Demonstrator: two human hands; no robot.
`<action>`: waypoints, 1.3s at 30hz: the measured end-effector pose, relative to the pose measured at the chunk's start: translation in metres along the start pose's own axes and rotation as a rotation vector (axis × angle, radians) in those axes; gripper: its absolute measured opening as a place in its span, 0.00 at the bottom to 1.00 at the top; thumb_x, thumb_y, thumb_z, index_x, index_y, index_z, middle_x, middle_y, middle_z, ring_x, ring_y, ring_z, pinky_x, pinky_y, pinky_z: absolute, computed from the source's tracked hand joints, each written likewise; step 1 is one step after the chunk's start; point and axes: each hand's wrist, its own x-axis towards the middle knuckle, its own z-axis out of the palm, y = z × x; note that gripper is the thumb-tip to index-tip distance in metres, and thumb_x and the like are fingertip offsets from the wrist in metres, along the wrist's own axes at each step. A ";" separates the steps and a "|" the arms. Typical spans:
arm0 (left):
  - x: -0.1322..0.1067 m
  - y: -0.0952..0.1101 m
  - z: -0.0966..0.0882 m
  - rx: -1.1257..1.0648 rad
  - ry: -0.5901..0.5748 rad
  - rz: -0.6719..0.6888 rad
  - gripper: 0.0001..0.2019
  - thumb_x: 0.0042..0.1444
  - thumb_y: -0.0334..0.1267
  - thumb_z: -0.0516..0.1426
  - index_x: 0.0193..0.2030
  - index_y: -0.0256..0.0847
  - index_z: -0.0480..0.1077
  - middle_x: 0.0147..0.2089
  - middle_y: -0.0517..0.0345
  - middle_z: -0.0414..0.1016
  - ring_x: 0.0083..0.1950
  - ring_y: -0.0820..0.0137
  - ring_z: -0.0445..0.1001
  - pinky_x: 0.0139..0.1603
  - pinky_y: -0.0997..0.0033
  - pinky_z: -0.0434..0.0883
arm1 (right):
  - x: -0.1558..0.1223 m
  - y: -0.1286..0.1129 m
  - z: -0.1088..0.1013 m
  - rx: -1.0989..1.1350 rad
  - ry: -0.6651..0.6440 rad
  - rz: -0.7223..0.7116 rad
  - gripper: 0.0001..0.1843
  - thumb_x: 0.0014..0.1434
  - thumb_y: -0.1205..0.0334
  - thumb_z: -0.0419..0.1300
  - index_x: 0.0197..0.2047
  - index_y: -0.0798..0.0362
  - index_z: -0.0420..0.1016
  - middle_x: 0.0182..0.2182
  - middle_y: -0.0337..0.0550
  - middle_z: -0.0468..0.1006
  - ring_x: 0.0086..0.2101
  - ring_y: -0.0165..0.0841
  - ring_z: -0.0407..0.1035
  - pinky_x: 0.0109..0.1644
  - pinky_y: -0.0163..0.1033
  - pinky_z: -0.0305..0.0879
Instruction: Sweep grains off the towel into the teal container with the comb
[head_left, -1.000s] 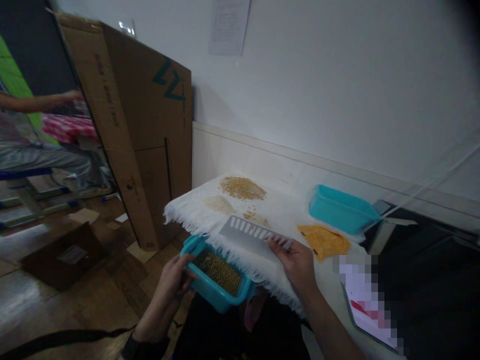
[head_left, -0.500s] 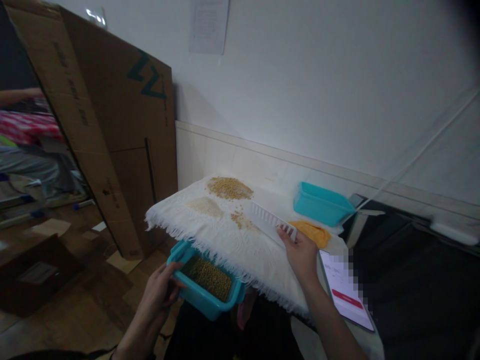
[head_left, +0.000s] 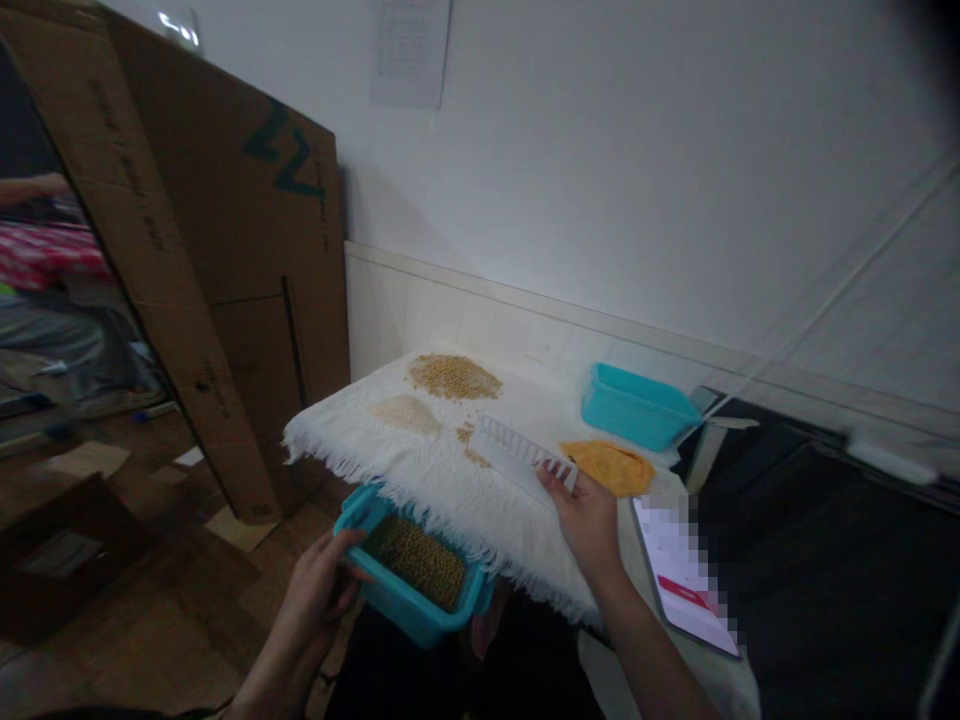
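My left hand [head_left: 319, 590] grips the near-left end of a teal tub [head_left: 405, 612] full of green beans, held just below the fringed front edge of a white cloth [head_left: 442, 480] on the table. My right hand [head_left: 589, 520] pinches the end of a white slotted scraper [head_left: 517, 458], whose far edge rests on the cloth beside a small scatter of tan grains [head_left: 469, 445]. Further back lie a brown grain pile [head_left: 454, 377] and a pale grain pile [head_left: 405, 412].
A second teal tub [head_left: 637, 405] stands at the back right, an orange heap [head_left: 609, 465] in front of it. A phone or tablet [head_left: 682, 580] lies at the table's right. A tall cardboard box [head_left: 217, 260] leans on the left wall. Another person's arm shows far left.
My right hand carried the scraper from the cloth's front edge back to the small grain scatter, then drew it slightly toward me. The left hand keeps the tub under the edge.
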 end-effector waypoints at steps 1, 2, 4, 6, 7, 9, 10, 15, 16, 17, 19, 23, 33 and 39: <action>0.000 0.001 0.001 -0.004 0.000 -0.002 0.16 0.36 0.49 0.67 0.20 0.43 0.68 0.11 0.60 0.72 0.07 0.81 0.51 0.08 0.82 0.46 | -0.001 -0.002 0.000 0.002 -0.001 0.003 0.22 0.54 0.41 0.64 0.31 0.54 0.84 0.30 0.47 0.86 0.32 0.44 0.78 0.36 0.43 0.71; -0.001 0.002 0.001 -0.007 -0.001 -0.003 0.15 0.36 0.49 0.67 0.21 0.43 0.68 0.11 0.60 0.72 0.07 0.81 0.51 0.08 0.82 0.46 | -0.003 -0.003 0.000 0.007 0.001 0.004 0.22 0.55 0.42 0.64 0.31 0.53 0.84 0.30 0.47 0.86 0.32 0.44 0.79 0.36 0.43 0.72; -0.001 0.002 0.001 -0.008 -0.005 -0.002 0.15 0.36 0.49 0.67 0.21 0.43 0.68 0.11 0.59 0.72 0.07 0.81 0.52 0.08 0.82 0.47 | -0.005 -0.006 -0.001 0.014 0.009 0.004 0.21 0.55 0.42 0.64 0.31 0.53 0.84 0.30 0.47 0.86 0.32 0.44 0.79 0.36 0.43 0.72; -0.001 0.002 0.000 -0.010 -0.002 0.002 0.15 0.37 0.49 0.67 0.22 0.42 0.69 0.12 0.59 0.73 0.07 0.81 0.52 0.08 0.82 0.47 | -0.008 -0.007 -0.002 0.017 0.008 0.009 0.20 0.55 0.43 0.65 0.31 0.53 0.84 0.30 0.46 0.86 0.32 0.44 0.79 0.36 0.42 0.73; -0.002 0.002 0.000 -0.013 -0.001 0.004 0.15 0.37 0.49 0.67 0.22 0.42 0.69 0.12 0.59 0.73 0.07 0.81 0.52 0.08 0.82 0.46 | -0.009 -0.008 -0.003 0.018 0.005 0.015 0.20 0.55 0.43 0.65 0.31 0.53 0.85 0.30 0.46 0.86 0.32 0.44 0.79 0.36 0.42 0.73; -0.003 0.002 0.001 -0.016 -0.003 0.004 0.15 0.37 0.48 0.67 0.23 0.42 0.70 0.12 0.59 0.73 0.07 0.81 0.52 0.08 0.83 0.46 | -0.011 -0.007 -0.003 0.020 -0.001 0.025 0.21 0.55 0.42 0.65 0.33 0.53 0.85 0.31 0.47 0.87 0.33 0.44 0.80 0.36 0.43 0.73; -0.003 0.002 0.001 -0.016 -0.005 0.004 0.15 0.37 0.48 0.67 0.23 0.42 0.70 0.12 0.60 0.73 0.07 0.81 0.52 0.08 0.83 0.46 | -0.011 -0.007 -0.003 0.019 -0.003 0.028 0.21 0.55 0.42 0.65 0.33 0.53 0.85 0.31 0.47 0.87 0.33 0.45 0.80 0.37 0.44 0.74; -0.003 0.002 0.001 -0.011 -0.014 0.000 0.15 0.37 0.49 0.67 0.22 0.42 0.68 0.12 0.59 0.73 0.07 0.81 0.53 0.09 0.82 0.47 | -0.012 -0.005 -0.004 0.022 -0.020 0.050 0.23 0.54 0.40 0.65 0.34 0.54 0.86 0.33 0.49 0.87 0.33 0.46 0.80 0.38 0.46 0.74; -0.002 0.001 0.001 -0.009 -0.014 -0.001 0.15 0.38 0.49 0.67 0.23 0.42 0.68 0.12 0.60 0.73 0.07 0.81 0.52 0.09 0.82 0.46 | -0.013 -0.005 -0.005 0.032 -0.028 0.053 0.23 0.54 0.40 0.65 0.34 0.54 0.86 0.33 0.49 0.87 0.34 0.47 0.80 0.39 0.46 0.74; -0.001 0.001 0.001 -0.005 -0.010 -0.002 0.15 0.38 0.49 0.67 0.23 0.42 0.69 0.12 0.60 0.73 0.07 0.81 0.52 0.09 0.82 0.46 | -0.013 -0.005 -0.005 0.044 -0.035 0.055 0.23 0.54 0.40 0.65 0.35 0.53 0.86 0.34 0.49 0.87 0.35 0.47 0.81 0.40 0.47 0.75; 0.000 0.000 0.000 0.005 0.001 -0.003 0.15 0.37 0.49 0.66 0.23 0.42 0.69 0.12 0.60 0.73 0.07 0.80 0.52 0.09 0.82 0.46 | -0.014 -0.007 -0.006 0.063 -0.045 0.058 0.23 0.53 0.41 0.66 0.35 0.53 0.86 0.35 0.49 0.87 0.36 0.47 0.81 0.42 0.47 0.75; 0.003 -0.002 -0.001 0.003 -0.014 -0.008 0.15 0.37 0.49 0.66 0.22 0.43 0.68 0.11 0.60 0.72 0.07 0.81 0.52 0.09 0.82 0.46 | -0.016 -0.009 -0.008 0.065 -0.051 0.073 0.23 0.52 0.40 0.66 0.34 0.53 0.86 0.33 0.49 0.87 0.35 0.47 0.81 0.40 0.46 0.75; 0.001 -0.006 -0.002 -0.022 -0.060 0.005 0.13 0.44 0.48 0.66 0.25 0.42 0.69 0.12 0.61 0.73 0.08 0.82 0.52 0.09 0.82 0.47 | -0.019 -0.011 -0.013 0.022 -0.055 0.063 0.22 0.53 0.40 0.65 0.33 0.52 0.86 0.33 0.48 0.87 0.35 0.47 0.81 0.40 0.46 0.75; 0.003 -0.006 -0.002 -0.021 -0.055 -0.002 0.13 0.43 0.47 0.65 0.26 0.43 0.69 0.12 0.61 0.73 0.07 0.80 0.52 0.09 0.82 0.46 | -0.019 -0.006 -0.014 0.011 -0.053 0.074 0.23 0.52 0.39 0.66 0.33 0.52 0.86 0.34 0.49 0.87 0.36 0.48 0.82 0.41 0.47 0.76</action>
